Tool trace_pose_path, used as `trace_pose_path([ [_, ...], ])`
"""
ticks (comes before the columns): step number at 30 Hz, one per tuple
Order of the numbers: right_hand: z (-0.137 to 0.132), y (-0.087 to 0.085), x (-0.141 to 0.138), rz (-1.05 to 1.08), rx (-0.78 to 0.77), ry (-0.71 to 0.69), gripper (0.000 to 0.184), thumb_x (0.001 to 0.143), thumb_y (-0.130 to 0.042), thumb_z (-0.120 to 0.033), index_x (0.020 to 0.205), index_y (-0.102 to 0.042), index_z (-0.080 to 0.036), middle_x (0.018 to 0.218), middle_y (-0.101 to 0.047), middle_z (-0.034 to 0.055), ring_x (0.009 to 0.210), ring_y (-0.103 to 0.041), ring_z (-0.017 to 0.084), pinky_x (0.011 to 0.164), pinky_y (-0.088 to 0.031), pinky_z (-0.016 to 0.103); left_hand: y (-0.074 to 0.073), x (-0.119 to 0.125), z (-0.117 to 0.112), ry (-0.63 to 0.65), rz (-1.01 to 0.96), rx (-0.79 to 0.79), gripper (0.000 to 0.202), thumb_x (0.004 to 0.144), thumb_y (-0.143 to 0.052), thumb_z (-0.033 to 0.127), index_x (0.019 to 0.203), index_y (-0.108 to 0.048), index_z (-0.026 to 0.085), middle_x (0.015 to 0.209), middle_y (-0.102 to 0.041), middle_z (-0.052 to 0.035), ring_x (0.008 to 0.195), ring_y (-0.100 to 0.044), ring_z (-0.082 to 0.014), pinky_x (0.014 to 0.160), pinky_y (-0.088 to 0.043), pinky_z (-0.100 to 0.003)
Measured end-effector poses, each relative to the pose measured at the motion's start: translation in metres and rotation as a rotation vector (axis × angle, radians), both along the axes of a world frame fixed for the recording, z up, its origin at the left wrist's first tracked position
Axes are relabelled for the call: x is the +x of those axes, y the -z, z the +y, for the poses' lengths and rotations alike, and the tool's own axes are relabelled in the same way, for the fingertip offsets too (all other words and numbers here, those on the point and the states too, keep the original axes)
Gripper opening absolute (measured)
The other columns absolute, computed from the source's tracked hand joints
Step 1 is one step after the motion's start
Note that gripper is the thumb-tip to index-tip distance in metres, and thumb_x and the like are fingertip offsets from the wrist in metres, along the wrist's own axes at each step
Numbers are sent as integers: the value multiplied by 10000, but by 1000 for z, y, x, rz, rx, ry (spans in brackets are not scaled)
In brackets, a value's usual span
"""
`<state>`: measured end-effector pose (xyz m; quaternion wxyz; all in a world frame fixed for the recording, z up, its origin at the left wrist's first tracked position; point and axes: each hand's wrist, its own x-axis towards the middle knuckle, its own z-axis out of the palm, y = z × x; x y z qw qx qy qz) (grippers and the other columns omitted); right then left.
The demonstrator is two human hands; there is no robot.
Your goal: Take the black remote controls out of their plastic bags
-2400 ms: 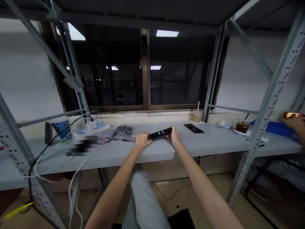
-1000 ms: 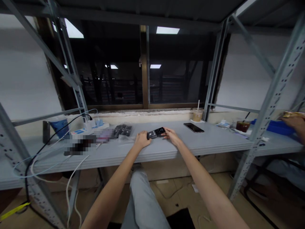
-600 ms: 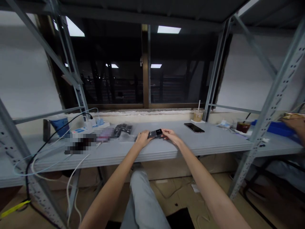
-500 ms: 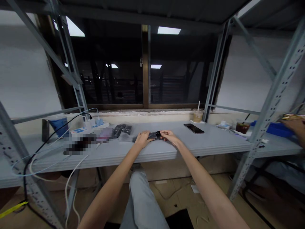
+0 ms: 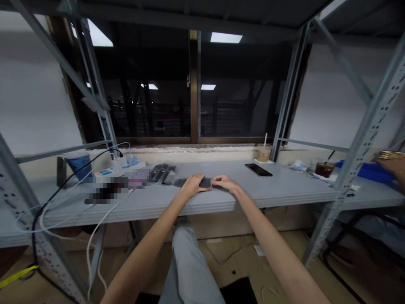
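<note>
A slim dark remote control (image 5: 180, 182), apparently in a clear plastic bag, lies near the front of the grey table. My left hand (image 5: 193, 184) is closed over its middle and holds it against the tabletop. At its right end, my right hand (image 5: 224, 182) pinches the edge of the clear bag (image 5: 211, 184) between thumb and fingers. Left of my hands, more dark remote controls (image 5: 160, 172) lie side by side, with clear plastic around them. Part of the held remote control is hidden under my left hand.
A black phone (image 5: 258, 170) lies to the right, before a drink cup with a straw (image 5: 263, 153). At left are a power strip (image 5: 109, 172), cables and a blue cup (image 5: 79, 165). Metal shelf posts (image 5: 346, 164) flank the table; another person's hand (image 5: 394, 162) shows far right.
My right fingers have shifted from the remote control's exposed end to the bag's edge. That end now appears covered by plastic. More of the remote control shows left of my left hand.
</note>
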<state>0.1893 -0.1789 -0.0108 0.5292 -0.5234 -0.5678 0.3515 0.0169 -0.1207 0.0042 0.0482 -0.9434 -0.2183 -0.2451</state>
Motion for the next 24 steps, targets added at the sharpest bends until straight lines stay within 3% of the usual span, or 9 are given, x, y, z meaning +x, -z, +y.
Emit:
trace_pose_path([
  [4,0,0,1,25,24,78,270,491,-714,-383,498,-597,-140,446,-506,-47,442,-391,57,467,-293,195,1,0,3,22,-40,-12,384,725,-569,502,948,-508,195,975,-593,-50,925,-541,-194,793,-380,-285],
  [9,6,3,9,124,88,263,300,595,-649,-442,550,-575,-155,502,-542,-24,465,-439,67,441,-315,180,4,0,7,-201,-21,-14,350,783,-547,371,1076,-475,194,1072,-574,-60,1030,-505,-203,850,-342,-309],
  [12,8,4,11,176,104,328,304,678,-587,-462,659,-602,-159,588,-598,3,520,-502,80,425,-329,162,5,0,7,-262,-2,-19,285,828,-488,281,1103,-473,205,1074,-579,-66,1016,-519,-201,840,-341,-310],
  [19,2,-2,7,206,32,174,195,765,-543,-345,836,-657,-205,792,-680,29,652,-613,105,430,-348,143,3,-1,4,-388,-11,65,282,851,-441,267,1130,-472,246,1059,-566,-87,1006,-509,-243,849,-300,-370],
  [24,3,-2,8,206,14,157,166,722,-588,-316,788,-666,-185,732,-671,5,587,-566,77,463,-368,143,2,-1,5,-401,9,100,286,845,-445,350,1101,-491,231,1052,-559,-100,997,-502,-252,846,-285,-367],
])
